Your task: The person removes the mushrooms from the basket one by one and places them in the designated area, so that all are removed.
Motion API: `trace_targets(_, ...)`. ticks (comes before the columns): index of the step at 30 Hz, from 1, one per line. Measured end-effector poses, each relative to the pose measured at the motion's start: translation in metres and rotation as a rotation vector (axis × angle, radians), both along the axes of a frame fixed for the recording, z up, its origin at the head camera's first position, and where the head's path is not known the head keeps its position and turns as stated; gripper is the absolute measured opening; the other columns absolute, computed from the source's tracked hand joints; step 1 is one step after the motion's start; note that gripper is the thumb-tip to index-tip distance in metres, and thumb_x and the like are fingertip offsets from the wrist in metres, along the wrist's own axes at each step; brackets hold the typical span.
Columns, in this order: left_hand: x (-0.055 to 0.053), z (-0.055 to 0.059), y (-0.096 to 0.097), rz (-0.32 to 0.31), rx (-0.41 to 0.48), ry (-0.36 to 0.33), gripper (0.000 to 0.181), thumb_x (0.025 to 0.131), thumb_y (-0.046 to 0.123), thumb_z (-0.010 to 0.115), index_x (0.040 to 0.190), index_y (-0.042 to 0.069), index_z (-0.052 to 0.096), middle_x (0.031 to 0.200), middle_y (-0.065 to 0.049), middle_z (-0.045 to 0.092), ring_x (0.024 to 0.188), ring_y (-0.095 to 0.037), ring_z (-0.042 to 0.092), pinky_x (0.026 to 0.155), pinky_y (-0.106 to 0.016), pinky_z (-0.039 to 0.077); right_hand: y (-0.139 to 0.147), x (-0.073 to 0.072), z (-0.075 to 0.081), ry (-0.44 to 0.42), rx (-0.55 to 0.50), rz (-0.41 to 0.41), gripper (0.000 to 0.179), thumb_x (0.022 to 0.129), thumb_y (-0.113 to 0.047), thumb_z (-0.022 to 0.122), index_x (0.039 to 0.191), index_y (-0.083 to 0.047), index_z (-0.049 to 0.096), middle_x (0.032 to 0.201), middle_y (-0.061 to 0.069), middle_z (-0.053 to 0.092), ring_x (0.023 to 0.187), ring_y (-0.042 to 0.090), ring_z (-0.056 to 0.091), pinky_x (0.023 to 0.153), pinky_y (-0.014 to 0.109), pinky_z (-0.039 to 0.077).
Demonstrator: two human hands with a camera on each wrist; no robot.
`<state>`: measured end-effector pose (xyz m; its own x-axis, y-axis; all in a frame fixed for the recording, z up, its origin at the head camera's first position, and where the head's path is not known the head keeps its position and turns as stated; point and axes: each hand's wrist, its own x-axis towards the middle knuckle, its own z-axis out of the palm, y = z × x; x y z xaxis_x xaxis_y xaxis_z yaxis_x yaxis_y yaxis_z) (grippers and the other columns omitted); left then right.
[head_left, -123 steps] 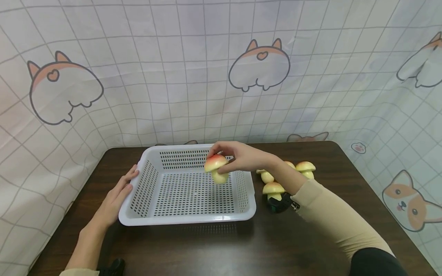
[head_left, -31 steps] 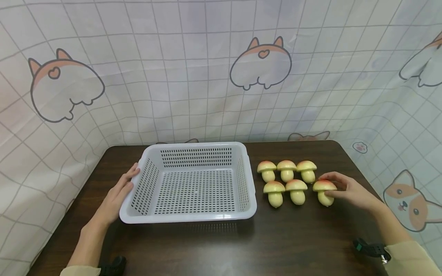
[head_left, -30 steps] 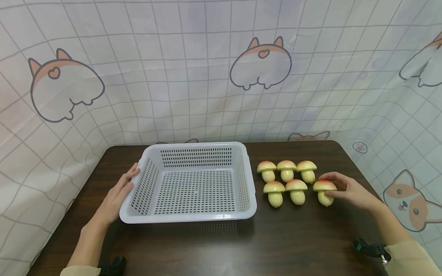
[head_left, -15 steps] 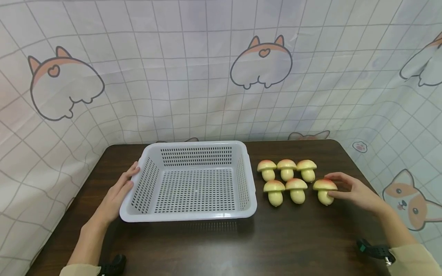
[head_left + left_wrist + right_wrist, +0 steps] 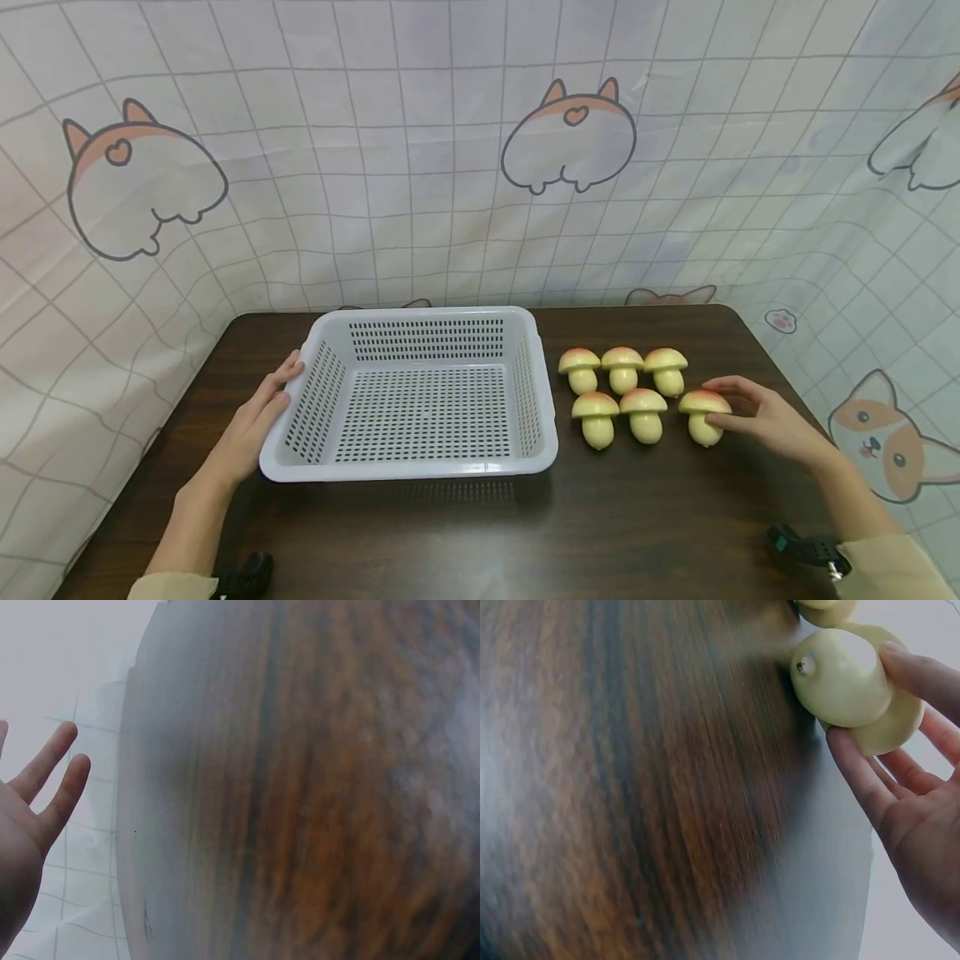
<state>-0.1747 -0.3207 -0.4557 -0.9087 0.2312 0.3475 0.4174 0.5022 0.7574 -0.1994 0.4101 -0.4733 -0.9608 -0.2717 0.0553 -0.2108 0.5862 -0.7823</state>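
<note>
My left hand (image 5: 251,425) rests with fairly straight fingers against the left rim of a white perforated plastic basket (image 5: 412,479), which has nothing in it. In the left wrist view the fingers of the left hand (image 5: 30,817) are spread. At the right, my right hand (image 5: 772,421) pinches a toy mushroom (image 5: 703,404), yellow with a reddish cap top. The right wrist view shows the thumb (image 5: 915,667) on one side of this mushroom (image 5: 840,679) and curled fingers around its other side. It lies at the right end of the front row of mushrooms.
Between basket and right hand lie more mushrooms: three in a back row (image 5: 622,367) and two in front (image 5: 643,412). All are on a dark wooden table (image 5: 480,542). A grid-patterned cloth (image 5: 420,167) with cartoon corgis hangs behind and beside it.
Earlier my right hand held a mushroom over the basket; it has since moved right, to the mushroom at the row's end. During the last second little moved. The left hand stayed at the basket.
</note>
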Motion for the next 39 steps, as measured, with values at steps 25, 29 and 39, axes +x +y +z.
trace_targets(25, 0.0, 0.004, 0.0, 0.0, -0.012, -0.004, 0.046, 0.111, 0.015, 0.037, 0.157, 0.011, 0.039, 0.17, -0.004, 0.021, 0.15, -0.036, 0.024, 0.097, -0.011, 0.028, -0.004, 0.002, 0.0, -0.021, -0.003, 0.009, 0.047, 0.099, -0.02, 0.072, 0.136, 0.001, 0.052, 0.126, 0.019, 0.061, 0.105, 0.003, 0.063, 0.079, 0.028, 0.053)
trace_targets(29, 0.0, 0.003, 0.0, -0.002, -0.008, -0.004, 0.046, 0.111, 0.015, 0.038, 0.157, 0.011, 0.039, 0.17, -0.004, 0.021, 0.151, -0.037, 0.023, 0.098, -0.012, 0.028, -0.008, 0.001, -0.001, -0.028, -0.027, 0.011, 0.046, 0.1, -0.018, 0.071, 0.137, 0.001, 0.052, 0.127, 0.02, 0.06, 0.105, 0.003, 0.064, 0.079, 0.03, 0.055)
trace_targets(39, 0.001, 0.003, 0.0, 0.004, -0.016, -0.011, 0.046, 0.111, 0.015, 0.038, 0.157, 0.011, 0.038, 0.17, -0.004, 0.02, 0.151, -0.037, 0.024, 0.097, -0.011, 0.028, -0.013, -0.002, 0.003, -0.051, -0.034, 0.018, 0.048, 0.1, -0.02, 0.071, 0.137, 0.003, 0.051, 0.127, 0.023, 0.06, 0.104, 0.006, 0.064, 0.079, 0.034, 0.057)
